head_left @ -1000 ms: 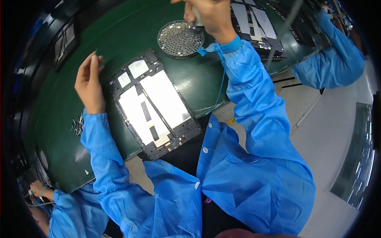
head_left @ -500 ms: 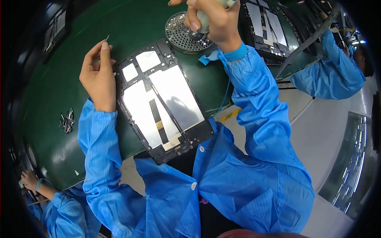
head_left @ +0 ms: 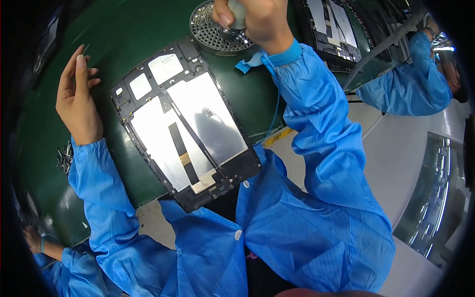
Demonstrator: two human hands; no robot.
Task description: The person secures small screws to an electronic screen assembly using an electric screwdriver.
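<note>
A tablet body with its inside exposed lies tilted before me, silver plates and ribbon strips showing in a black frame. Its near end reaches past the table edge toward my lap. Left of its far end, my left hand pinches a small thin metal piece between thumb and forefinger. My right hand grips a pale, rounded electric screwdriver, partly cut off by the upper edge. The driver's nose is over a round perforated metal screw dish holding several tiny screws. Its tip is hidden.
A pile of small metal pieces lies beside my left sleeve on the green table. Another opened tablet is at the far right. A blue cord hangs from my right wrist. Co-workers in blue sleeves sit on both sides.
My left hand has moved left, away from the tablet's edge, still pinching the small piece. The view has shifted a little. The screwdriver stays over the screw dish.
</note>
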